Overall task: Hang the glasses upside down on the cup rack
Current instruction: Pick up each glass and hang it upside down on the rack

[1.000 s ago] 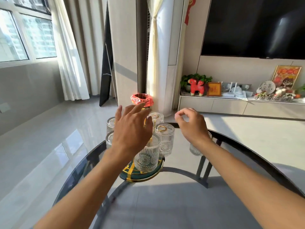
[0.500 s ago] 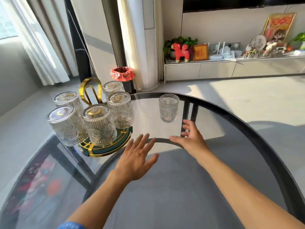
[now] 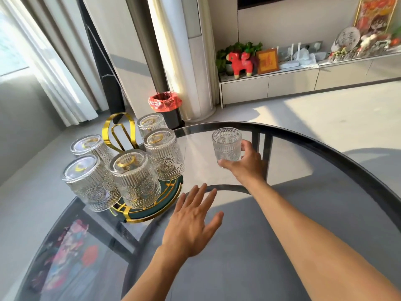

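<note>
The right hand wraps the last upright glass low on the tabletop, beside the cup rack; ribbed, it looks grippy but breakable, while the left hand hovers open, empty.

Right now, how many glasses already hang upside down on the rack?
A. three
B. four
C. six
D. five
D: five glasses sit mouth down on the rack, while the sixth glass stands upright on the table in the right hand.
</note>
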Available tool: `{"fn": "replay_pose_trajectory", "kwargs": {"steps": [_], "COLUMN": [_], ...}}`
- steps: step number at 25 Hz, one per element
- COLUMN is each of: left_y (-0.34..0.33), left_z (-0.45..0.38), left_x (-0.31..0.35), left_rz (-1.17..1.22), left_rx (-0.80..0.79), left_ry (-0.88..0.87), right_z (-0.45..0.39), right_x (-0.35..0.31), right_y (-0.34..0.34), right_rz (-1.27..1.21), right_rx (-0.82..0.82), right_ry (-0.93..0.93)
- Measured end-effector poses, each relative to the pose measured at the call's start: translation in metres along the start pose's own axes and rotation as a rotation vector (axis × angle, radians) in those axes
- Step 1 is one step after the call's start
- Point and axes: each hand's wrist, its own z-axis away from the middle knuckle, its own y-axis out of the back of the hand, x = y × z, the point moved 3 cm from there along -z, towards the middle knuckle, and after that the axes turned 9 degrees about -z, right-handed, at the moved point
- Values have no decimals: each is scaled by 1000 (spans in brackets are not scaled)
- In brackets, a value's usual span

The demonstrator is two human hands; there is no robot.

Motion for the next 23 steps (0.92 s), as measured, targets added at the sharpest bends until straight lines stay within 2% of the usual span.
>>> {"fn": "replay_pose_trajectory", "kwargs": {"steps": [3, 4, 7, 10, 13, 15, 17, 20, 22, 23], "left_y": [5, 13, 40, 54, 83, 116, 147, 190, 218, 230], "left_z": [0, -1, 15, 44, 66, 77, 84, 93, 97, 98], "left_x": [0, -1, -1, 15, 16, 5, -11, -50, -83, -101], "left_rz": [92, 263, 1035, 1459, 1872, 1970, 1970, 1910, 1826, 1785], "left_rx": [-31, -38, -73, -127, -93, -65, 18, 257, 427, 505], "left_ry": [10, 50, 199, 272, 360, 292, 222, 167, 193, 229], "right_z": [26, 39, 91, 132, 157, 166, 172, 176, 170, 166], "right_x": [-3, -5, -20, -57, -109, -142, -169, -206, -224, -232], "right_y": [12, 17, 34, 46, 49, 49, 47, 39, 30, 24], "right_rz": [-67, -129, -301, -450, -639, -674, -699, -765, -735, -657], "right_rx": [-114, -157, -275, -390, -543, -609, -674, -835, -843, -794], "right_ry": [-50, -79, -93, 4, 79, 105, 141, 192, 181, 187]}}
